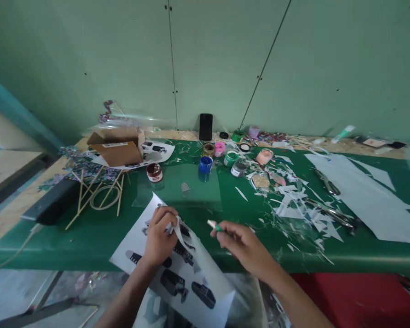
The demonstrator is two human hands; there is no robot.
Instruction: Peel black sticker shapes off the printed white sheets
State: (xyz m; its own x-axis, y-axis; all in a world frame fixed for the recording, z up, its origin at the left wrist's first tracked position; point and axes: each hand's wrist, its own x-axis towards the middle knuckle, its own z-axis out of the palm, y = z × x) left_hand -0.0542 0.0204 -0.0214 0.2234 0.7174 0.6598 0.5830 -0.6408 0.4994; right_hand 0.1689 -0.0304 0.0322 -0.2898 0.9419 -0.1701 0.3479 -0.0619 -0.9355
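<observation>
My left hand (162,237) is closed on the upper part of a white printed sheet of paper (164,264) with dark grey pictures on it. One side of the sheet curls up, and its lower end hangs past the table's front edge. To the right of the paper, my right hand (244,243) grips a small green-and-white stick (214,225), its white end pointing left; the rest of it is hidden in the fingers. A small grey striped cut-out (185,187) lies on a clear plastic sheet (205,197) beyond the hands.
Open paint jars, one blue (205,165) and one dark red (154,172), stand beyond the hands. White paper scraps (294,202) and scissors (331,213) lie right, near large white paper (365,191). A cardboard box (119,152) and wooden sticks (89,196) are left. A phone (205,126) leans against the wall.
</observation>
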